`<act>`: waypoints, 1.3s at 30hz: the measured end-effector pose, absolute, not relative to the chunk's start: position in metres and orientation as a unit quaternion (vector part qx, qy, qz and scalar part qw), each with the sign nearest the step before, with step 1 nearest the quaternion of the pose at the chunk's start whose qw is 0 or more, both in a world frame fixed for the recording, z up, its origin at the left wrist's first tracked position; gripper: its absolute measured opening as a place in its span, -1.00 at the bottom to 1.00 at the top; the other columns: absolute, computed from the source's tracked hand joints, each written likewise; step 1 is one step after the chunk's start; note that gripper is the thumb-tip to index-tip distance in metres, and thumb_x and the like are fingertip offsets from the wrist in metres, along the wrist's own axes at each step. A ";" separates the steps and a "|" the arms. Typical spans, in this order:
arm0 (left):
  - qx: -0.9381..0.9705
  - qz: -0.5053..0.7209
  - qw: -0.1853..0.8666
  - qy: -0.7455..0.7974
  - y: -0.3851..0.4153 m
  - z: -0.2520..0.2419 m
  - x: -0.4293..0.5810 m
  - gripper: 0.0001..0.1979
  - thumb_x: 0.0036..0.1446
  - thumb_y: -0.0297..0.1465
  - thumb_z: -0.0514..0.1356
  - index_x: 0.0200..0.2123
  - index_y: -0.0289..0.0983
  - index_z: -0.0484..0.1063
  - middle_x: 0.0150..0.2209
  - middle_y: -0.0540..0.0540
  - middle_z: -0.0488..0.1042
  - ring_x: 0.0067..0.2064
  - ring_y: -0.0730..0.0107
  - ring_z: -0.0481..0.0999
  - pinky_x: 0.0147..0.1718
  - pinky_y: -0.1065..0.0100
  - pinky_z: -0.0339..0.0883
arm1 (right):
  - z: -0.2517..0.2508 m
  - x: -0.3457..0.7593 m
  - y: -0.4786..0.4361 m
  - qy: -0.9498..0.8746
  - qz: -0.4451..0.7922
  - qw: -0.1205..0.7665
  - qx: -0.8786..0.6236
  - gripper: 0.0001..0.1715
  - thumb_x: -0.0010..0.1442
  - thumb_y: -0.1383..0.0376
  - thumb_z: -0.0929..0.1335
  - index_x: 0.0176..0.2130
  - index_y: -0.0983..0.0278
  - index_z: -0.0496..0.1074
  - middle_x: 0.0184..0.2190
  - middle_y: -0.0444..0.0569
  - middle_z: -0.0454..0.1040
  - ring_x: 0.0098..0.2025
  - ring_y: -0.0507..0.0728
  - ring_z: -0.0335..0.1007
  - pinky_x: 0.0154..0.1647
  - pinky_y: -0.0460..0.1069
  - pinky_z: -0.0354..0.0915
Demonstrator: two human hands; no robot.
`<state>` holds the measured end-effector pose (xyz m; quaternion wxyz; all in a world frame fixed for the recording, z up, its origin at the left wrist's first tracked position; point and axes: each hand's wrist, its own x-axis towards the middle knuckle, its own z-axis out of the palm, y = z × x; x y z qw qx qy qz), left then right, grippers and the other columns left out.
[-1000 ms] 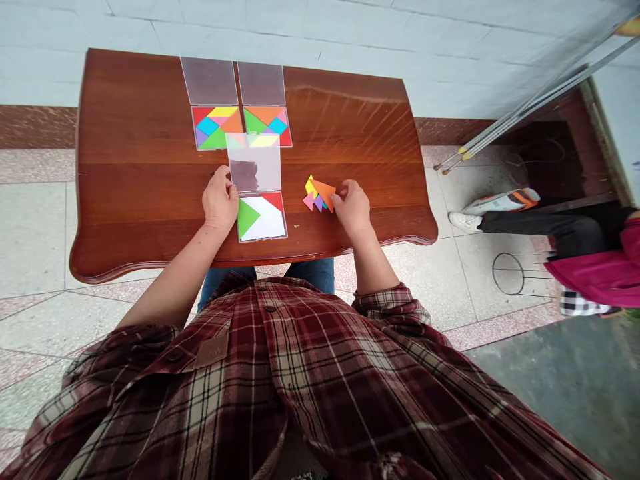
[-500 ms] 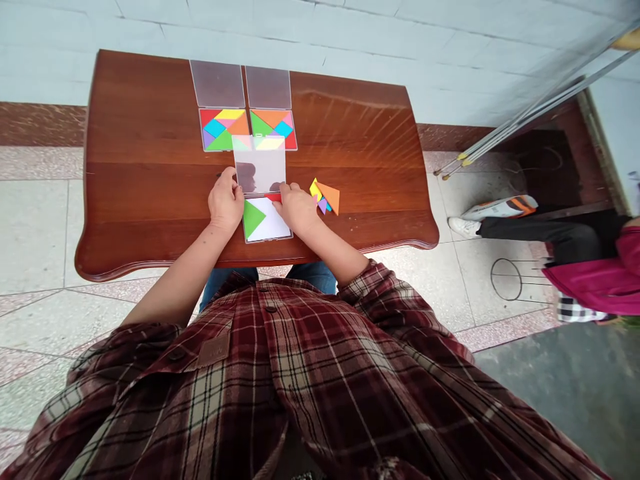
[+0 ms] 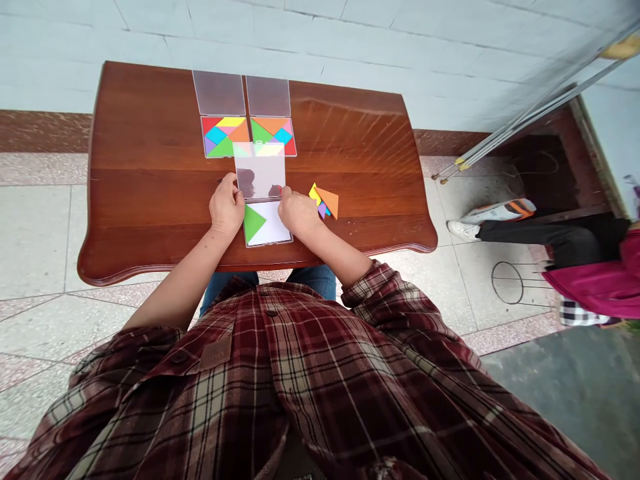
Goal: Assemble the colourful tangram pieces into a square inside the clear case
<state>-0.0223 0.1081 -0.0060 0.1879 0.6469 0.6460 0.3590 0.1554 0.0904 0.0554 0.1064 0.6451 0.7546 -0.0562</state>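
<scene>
My left hand (image 3: 227,205) grips the left edge of a clear plastic lid (image 3: 259,171), which stands open above a tangram case (image 3: 267,227). A green triangle (image 3: 253,223) lies at the left of that case's white card. My right hand (image 3: 299,215) rests over the card's right side, with its fingertips by a red piece (image 3: 280,191). Anything inside those fingers is hidden. Just right of this hand lies a small pile of tangram pieces (image 3: 324,202), topped by an orange triangle. Two filled tangram cases (image 3: 249,137) stand farther up the table, their lids (image 3: 243,93) open behind them.
All this sits on a polished wooden table (image 3: 150,167) with a curved front edge. At right, a seated person's leg in black trousers (image 3: 550,241) ends in a white shoe. A magenta garment (image 3: 595,280), a wire ring stand (image 3: 507,283) and long metal rods (image 3: 520,130) are nearby.
My right hand has moved left from the loose pieces onto the card and now barely shifts. The orange triangle stays in the pile, and my left hand stays on the lid.
</scene>
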 end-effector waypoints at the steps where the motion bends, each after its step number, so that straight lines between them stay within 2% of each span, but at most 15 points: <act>1: 0.646 0.357 0.187 0.648 0.108 -0.006 -0.022 -0.73 0.19 -0.47 0.11 -0.02 -0.23 0.34 -0.33 -0.02 0.47 -0.20 0.24 0.54 -0.06 0.20 0.41 | 0.055 0.155 0.090 0.753 -0.057 0.101 0.648 -0.51 0.44 0.38 0.02 0.21 0.43 0.26 -0.07 0.27 0.55 -0.04 0.21 0.56 -0.11 0.01 0.38; 7: 0.648 0.341 0.179 0.658 0.106 -0.002 -0.022 -0.64 0.10 -0.54 0.12 -0.01 -0.21 0.37 -0.38 0.02 0.47 -0.29 0.31 0.48 -0.16 0.27 0.40 | 0.056 0.154 0.085 0.749 -0.064 0.092 0.653 -0.55 0.39 0.44 0.09 0.17 0.41 0.28 -0.05 0.25 0.55 -0.06 0.21 0.57 -0.14 0.02 0.40; 14: 0.670 0.330 0.180 0.640 0.104 0.000 -0.023 -0.64 0.11 -0.50 0.10 0.00 -0.21 0.37 -0.37 0.00 0.49 -0.33 0.31 0.45 -0.19 0.30 0.39 | 0.051 0.161 0.082 0.756 -0.074 0.082 0.645 -0.50 0.35 0.48 0.11 0.22 0.40 0.27 0.00 0.27 0.53 -0.03 0.23 0.56 -0.10 0.04 0.40; 17: 0.689 0.318 0.173 0.628 0.099 0.000 -0.024 -0.70 0.12 -0.49 0.09 -0.06 -0.22 0.38 -0.32 -0.05 0.49 -0.26 0.27 0.48 -0.13 0.25 0.40 | 0.047 0.164 0.081 0.754 -0.079 0.075 0.648 -0.49 0.35 0.48 0.11 0.21 0.39 0.29 -0.02 0.26 0.54 -0.03 0.23 0.55 -0.10 0.04 0.39; 20: 0.701 0.321 0.154 0.618 0.085 0.000 -0.025 -0.67 0.08 -0.50 0.09 -0.06 -0.25 0.40 -0.16 -0.14 0.49 -0.15 0.22 0.49 -0.02 0.17 0.41 | 0.047 0.166 0.078 0.754 -0.080 0.063 0.649 -0.49 0.36 0.46 0.11 0.22 0.38 0.30 -0.01 0.24 0.54 -0.03 0.22 0.54 -0.09 0.05 0.37; 24: 0.714 0.335 0.148 0.597 0.057 0.001 -0.026 -0.66 0.12 -0.42 0.09 -0.02 -0.29 0.41 0.02 -0.25 0.44 0.08 0.11 0.43 0.16 0.10 0.34 | 0.056 0.169 0.070 0.755 -0.091 0.050 0.647 -0.53 0.38 0.42 0.12 0.16 0.38 0.38 0.02 0.21 0.53 -0.01 0.22 0.52 -0.07 0.03 0.33; 27: 0.730 0.326 0.154 0.581 0.037 0.003 -0.028 -0.68 0.19 -0.38 0.05 -0.04 -0.32 0.43 0.00 -0.26 0.46 0.09 0.10 0.43 0.19 0.09 0.31 | 0.063 0.171 0.065 0.752 -0.106 0.045 0.650 -0.56 0.40 0.37 0.12 0.10 0.38 0.42 0.03 0.20 0.52 -0.03 0.21 0.50 -0.09 0.02 0.31; 32: 0.752 0.291 0.159 0.569 0.017 0.002 -0.031 -0.62 0.26 -0.24 0.07 0.04 -0.32 0.42 0.10 -0.30 0.44 0.14 0.03 0.41 0.23 0.00 0.27 | 0.065 0.175 0.061 0.753 -0.129 0.018 0.645 -0.56 0.44 0.29 0.11 0.05 0.35 0.45 -0.01 0.15 0.55 -0.03 0.21 0.48 -0.15 0.00 0.27; 36: 0.771 0.246 0.153 0.568 0.012 0.004 -0.028 -0.52 0.23 -0.16 0.15 0.09 -0.34 0.41 0.14 -0.32 0.42 0.17 -0.04 0.38 0.22 -0.02 0.26 | 0.061 0.176 0.057 0.756 -0.136 -0.005 0.641 -0.59 0.44 0.27 0.13 0.01 0.34 0.47 -0.04 0.12 0.56 -0.06 0.20 0.48 -0.18 -0.02 0.24; 39: 0.778 0.206 0.142 0.577 0.013 0.012 -0.024 -0.50 0.20 -0.16 0.20 0.11 -0.34 0.40 0.14 -0.31 0.42 0.15 -0.07 0.38 0.21 -0.04 0.27 | 0.057 0.175 0.053 0.760 -0.146 -0.021 0.633 -0.61 0.43 0.27 0.14 -0.01 0.33 0.46 -0.05 0.11 0.56 -0.07 0.19 0.47 -0.18 -0.03 0.22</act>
